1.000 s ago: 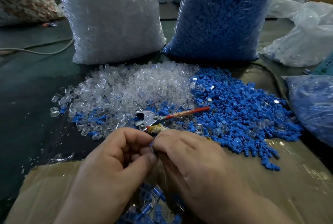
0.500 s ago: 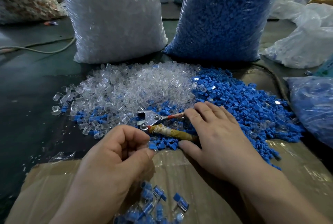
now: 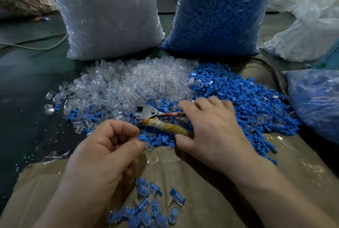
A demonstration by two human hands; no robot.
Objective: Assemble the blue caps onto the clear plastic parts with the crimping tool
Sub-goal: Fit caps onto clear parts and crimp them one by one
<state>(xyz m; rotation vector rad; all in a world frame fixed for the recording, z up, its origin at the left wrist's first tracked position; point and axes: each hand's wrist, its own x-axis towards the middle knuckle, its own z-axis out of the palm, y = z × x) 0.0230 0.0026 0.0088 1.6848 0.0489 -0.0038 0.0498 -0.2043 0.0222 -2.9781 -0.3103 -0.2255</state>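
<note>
The step in hand looks like taking up the crimping tool (image 3: 149, 113) for a fresh pair; the left hand (image 3: 102, 156) pinches a blue cap (image 3: 142, 137) and a clear part (image 3: 149, 147) between thumb and fingertips, near centre. The right hand (image 3: 211, 130) lies over the tool's handles, fingers curled across the red one, thumb against the wrapped one; it seems to grasp them, though the palm hides the contact. Next the tool must lift and meet the pinched pair squarely. It lies where the clear pile (image 3: 128, 84), left, meets the blue pile (image 3: 242, 99), right; its metal head points left.
</note>
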